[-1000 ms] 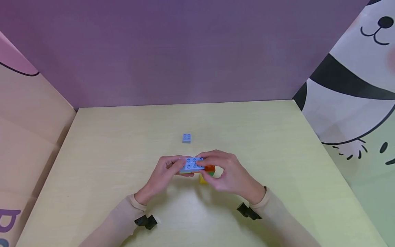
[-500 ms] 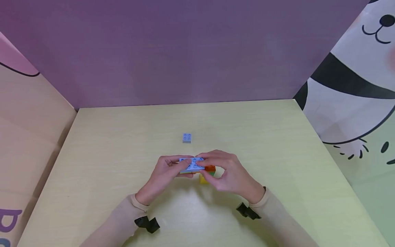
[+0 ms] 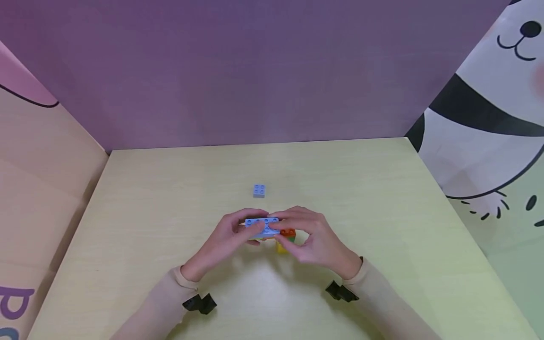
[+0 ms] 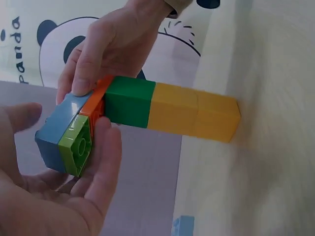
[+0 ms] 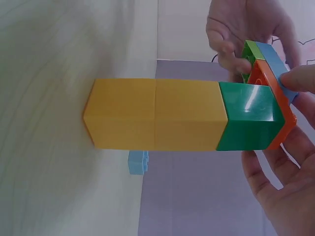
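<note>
A tower of toy building bricks stands upright on the table: two yellow bricks (image 5: 155, 115) at the bottom, then a green brick (image 5: 248, 118) and an orange piece (image 4: 91, 108). Across its top lies a long light-blue brick (image 3: 268, 232), overhanging to the left, with a lime-green brick (image 4: 69, 142) under the overhang. My right hand (image 3: 314, 236) pinches the right part of the blue brick and the orange piece between thumb and fingers. Around the overhanging end is my left hand (image 3: 223, 239), loosely spread; its thumb stands apart from the studs, its fingers beside the lime-green brick.
A small light-blue brick (image 3: 259, 191) lies on the table (image 3: 178, 189) beyond the hands. A purple wall (image 3: 255, 75) rises at the table's far edge, with printed panels on both sides. Each sleeve carries a black strap device near the wrist.
My left hand has loosened around the overhanging end, its fingers lifting and shifting slightly. The right hand and the tower stay nearly in place.
</note>
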A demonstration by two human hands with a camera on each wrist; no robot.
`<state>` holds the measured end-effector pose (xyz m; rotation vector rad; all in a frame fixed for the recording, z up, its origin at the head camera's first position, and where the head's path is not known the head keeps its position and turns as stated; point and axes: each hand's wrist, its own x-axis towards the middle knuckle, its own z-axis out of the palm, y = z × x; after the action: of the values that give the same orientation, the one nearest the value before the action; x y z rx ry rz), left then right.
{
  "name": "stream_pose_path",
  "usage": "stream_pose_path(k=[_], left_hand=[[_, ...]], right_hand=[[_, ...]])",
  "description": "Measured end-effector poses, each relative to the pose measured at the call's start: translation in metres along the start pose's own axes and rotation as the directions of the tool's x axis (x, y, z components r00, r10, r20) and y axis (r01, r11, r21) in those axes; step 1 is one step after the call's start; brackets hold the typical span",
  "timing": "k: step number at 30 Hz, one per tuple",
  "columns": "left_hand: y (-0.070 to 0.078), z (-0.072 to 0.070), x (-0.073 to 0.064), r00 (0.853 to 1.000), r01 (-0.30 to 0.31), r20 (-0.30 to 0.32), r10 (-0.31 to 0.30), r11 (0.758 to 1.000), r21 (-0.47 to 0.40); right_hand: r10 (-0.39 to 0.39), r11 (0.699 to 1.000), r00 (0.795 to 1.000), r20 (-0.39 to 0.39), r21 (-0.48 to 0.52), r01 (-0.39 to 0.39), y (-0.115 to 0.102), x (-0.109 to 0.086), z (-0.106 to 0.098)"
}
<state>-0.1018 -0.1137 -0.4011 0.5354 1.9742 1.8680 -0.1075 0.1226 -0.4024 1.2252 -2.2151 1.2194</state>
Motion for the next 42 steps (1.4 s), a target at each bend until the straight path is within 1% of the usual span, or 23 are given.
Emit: stream_pose_path(k=[2,4,5,7,9,14,17,19,21,23,25,27,28,29,31,33,36,38,39,42], left_hand=[[0.000,0.002,-0.001,0.997,-0.060,-0.036,0.064,0.994,0.091],[0.000,0.004,-0.001,0.988,-0.122,-0.068,0.136,0.975,0.184],[0.000,0.005,-0.002,0.982,-0.150,-0.082,0.172,0.962,0.227],[-0.001,0.007,-0.001,0.969,-0.196,-0.098,0.228,0.945,0.261],[-0.002,0.009,-0.001,0.960,-0.225,-0.104,0.262,0.934,0.276],[-0.003,0.011,0.000,0.948,-0.255,-0.109,0.297,0.921,0.295],[-0.003,0.011,-0.001,0.940,-0.280,-0.108,0.324,0.912,0.301],[-0.003,0.011,-0.001,0.935,-0.294,-0.106,0.338,0.907,0.303],[-0.003,0.011,-0.001,0.932,-0.304,-0.103,0.348,0.903,0.303],[-0.003,0.011,0.000,0.932,-0.308,-0.095,0.351,0.901,0.306],[-0.002,0.011,0.000,0.934,-0.304,-0.088,0.346,0.899,0.314],[-0.001,0.012,0.001,0.940,-0.291,-0.082,0.332,0.902,0.319],[-0.001,0.012,0.001,0.943,-0.281,-0.082,0.322,0.905,0.321],[0.000,0.012,0.001,0.947,-0.269,-0.083,0.310,0.908,0.322],[0.001,0.012,0.000,0.952,-0.248,-0.091,0.292,0.912,0.327],[0.001,0.012,0.000,0.956,-0.230,-0.099,0.278,0.913,0.336],[0.000,0.012,-0.001,0.960,-0.208,-0.109,0.260,0.914,0.349],[0.000,0.012,-0.001,0.962,-0.197,-0.111,0.250,0.914,0.355],[-0.001,0.012,-0.001,0.963,-0.193,-0.111,0.246,0.914,0.356],[-0.001,0.012,-0.001,0.964,-0.188,-0.110,0.242,0.913,0.363]], right_hand=[[0.003,1.000,1.000,0.000,0.013,-0.003,0.001,-0.001,0.001],[0.008,1.000,1.000,-0.005,0.027,-0.007,0.002,-0.001,0.002],[0.013,0.999,1.000,-0.007,0.036,-0.013,0.003,-0.002,0.002],[0.017,0.999,1.000,-0.012,0.052,-0.017,0.003,-0.003,0.002],[0.020,0.997,1.000,-0.018,0.074,-0.018,0.004,-0.004,0.002],[0.022,0.992,0.999,-0.029,0.121,-0.018,0.007,-0.006,0.001],[0.026,0.990,0.999,-0.022,0.136,-0.023,0.007,-0.006,0.000],[0.044,0.988,0.999,-0.010,0.146,-0.042,0.006,-0.006,-0.001],[0.048,0.989,0.999,-0.008,0.140,-0.047,0.004,-0.005,-0.003],[0.049,0.986,0.998,-0.026,0.159,-0.045,0.003,-0.004,-0.005],[0.057,0.980,0.996,-0.062,0.193,-0.044,0.003,-0.003,-0.010],[0.098,0.966,0.990,-0.097,0.248,-0.071,0.006,-0.002,-0.014],[0.135,0.958,0.985,-0.108,0.267,-0.102,0.008,0.000,-0.017],[0.176,0.954,0.977,-0.119,0.266,-0.139,0.011,0.001,-0.019],[0.272,0.942,0.955,-0.117,0.233,-0.240,0.020,0.004,-0.021],[0.367,0.924,0.926,-0.089,0.154,-0.351,0.030,0.006,-0.020],[0.482,0.876,0.876,-0.018,0.043,-0.481,0.045,0.010,-0.015],[0.538,0.843,0.842,0.037,-0.015,-0.538,0.054,0.013,-0.009],[0.557,0.830,0.828,0.056,-0.037,-0.556,0.059,0.014,-0.006],[0.599,0.801,0.795,0.094,-0.091,-0.592,0.072,0.021,0.003]])
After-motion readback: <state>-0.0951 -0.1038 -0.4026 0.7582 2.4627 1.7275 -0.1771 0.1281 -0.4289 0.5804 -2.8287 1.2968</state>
